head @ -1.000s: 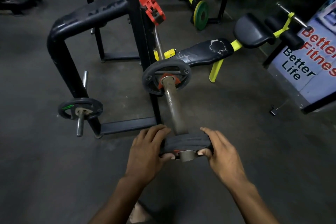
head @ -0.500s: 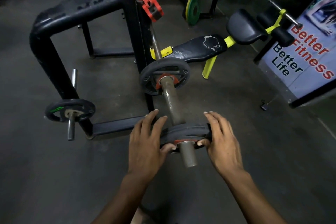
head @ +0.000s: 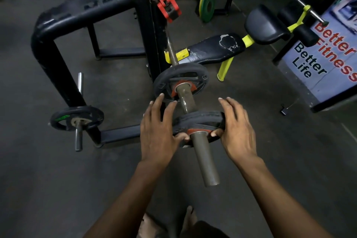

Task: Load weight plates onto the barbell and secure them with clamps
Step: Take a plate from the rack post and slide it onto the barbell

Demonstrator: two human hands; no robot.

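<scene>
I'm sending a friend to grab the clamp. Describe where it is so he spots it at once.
Start at the tall black rack upright that the barbell passes. The clamp sits high beside that post, up the bar from the loaded plate. It is the only bright red blocky piece there; the plates nearby are round and dark.

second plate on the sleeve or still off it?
On. The bar sleeve passes through the near plate, its end sticking out; a gap remains to the first plate.
</scene>
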